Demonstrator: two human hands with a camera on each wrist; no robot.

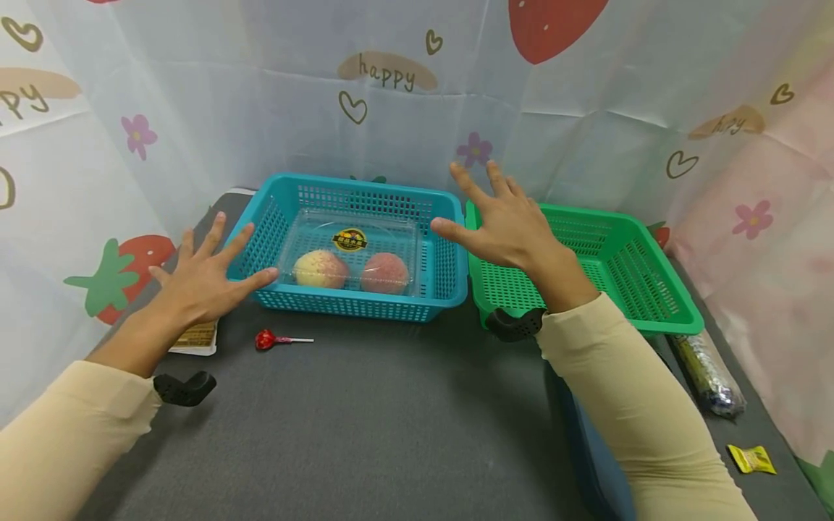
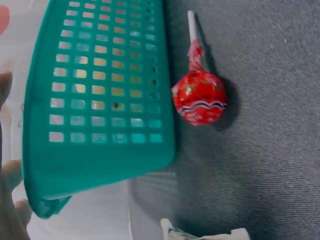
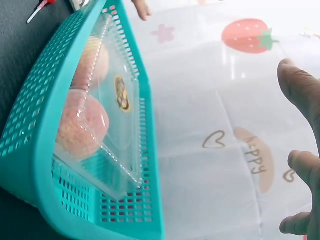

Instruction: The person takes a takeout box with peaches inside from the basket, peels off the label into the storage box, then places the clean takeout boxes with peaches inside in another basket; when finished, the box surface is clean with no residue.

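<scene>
1. two hands: left hand, right hand
2. two perforated baskets: blue basket, green basket
3. one clear box
4. two round fruits: yellowish fruit, pink fruit
5. one red lollipop
6. one small yellow packet
7. one long wrapped packet
8. two black wrist devices: left device, right device
9. one partly hidden package

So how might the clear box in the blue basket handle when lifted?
The clear box would probably flex slightly, since its plastic looks thin. Its two round fruits may roll if it tilts, given the free space beside them. Its glossy surface could be slippery.
</scene>
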